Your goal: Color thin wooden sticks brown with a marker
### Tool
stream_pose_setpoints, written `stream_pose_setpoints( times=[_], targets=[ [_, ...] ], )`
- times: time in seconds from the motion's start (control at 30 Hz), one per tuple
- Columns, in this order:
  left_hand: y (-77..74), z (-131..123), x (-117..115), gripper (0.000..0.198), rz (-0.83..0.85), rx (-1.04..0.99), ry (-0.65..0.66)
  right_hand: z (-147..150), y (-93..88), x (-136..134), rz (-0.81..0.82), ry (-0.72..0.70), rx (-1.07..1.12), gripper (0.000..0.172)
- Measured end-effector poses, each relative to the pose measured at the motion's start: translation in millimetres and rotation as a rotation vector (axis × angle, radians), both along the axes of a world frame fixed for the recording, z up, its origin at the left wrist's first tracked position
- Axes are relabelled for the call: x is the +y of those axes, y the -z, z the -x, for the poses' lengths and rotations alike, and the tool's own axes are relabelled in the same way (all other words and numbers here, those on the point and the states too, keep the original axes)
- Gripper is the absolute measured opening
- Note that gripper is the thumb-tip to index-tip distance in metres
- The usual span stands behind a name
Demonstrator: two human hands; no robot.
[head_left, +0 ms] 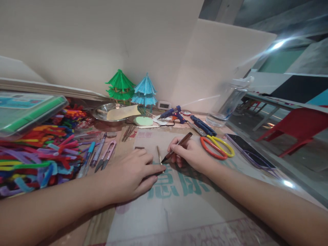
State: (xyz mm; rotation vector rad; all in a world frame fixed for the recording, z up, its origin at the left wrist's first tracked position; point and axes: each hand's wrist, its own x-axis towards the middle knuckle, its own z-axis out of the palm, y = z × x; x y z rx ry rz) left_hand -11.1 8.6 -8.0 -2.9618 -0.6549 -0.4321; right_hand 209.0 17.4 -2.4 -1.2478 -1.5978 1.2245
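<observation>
My right hand point(186, 153) is wrapped round a brown marker point(180, 145), its dark tip pointing down-left at a thin wooden stick point(159, 153). The stick lies on a translucent sheet with teal characters point(166, 191), and its upper part looks brown. My left hand point(135, 174) rests flat on the sheet with its fingers stretched; the index fingertip presses on the stick's lower end. Just beyond the left hand lies a brown marker cap point(139, 148).
Pipe cleaners point(38, 157) and a plastic case point(28, 111) sit at left. Behind are two paper-roofed models point(145, 90), a metal bowl point(110, 112) and a glue gun point(173, 113). Scissors point(216, 147), a utility knife point(203, 125), a phone point(247, 150) and a bottle point(228, 99) stand or lie at right.
</observation>
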Motion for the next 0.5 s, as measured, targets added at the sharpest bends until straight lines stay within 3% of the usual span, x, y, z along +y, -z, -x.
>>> stream_pose_setpoints(
  times=[0.33,0.5],
  targets=[
    [1.1,-0.2,-3.0,0.031,-0.068,-0.035,0.060,-0.4,0.9,-0.3,-0.007,-0.014,0.005,0.020],
    [1.9,0.2,-1.5,0.030,-0.024,-0.053,0.067,-0.4,2.8,1.5,-0.047,0.011,0.020,0.021]
  ],
)
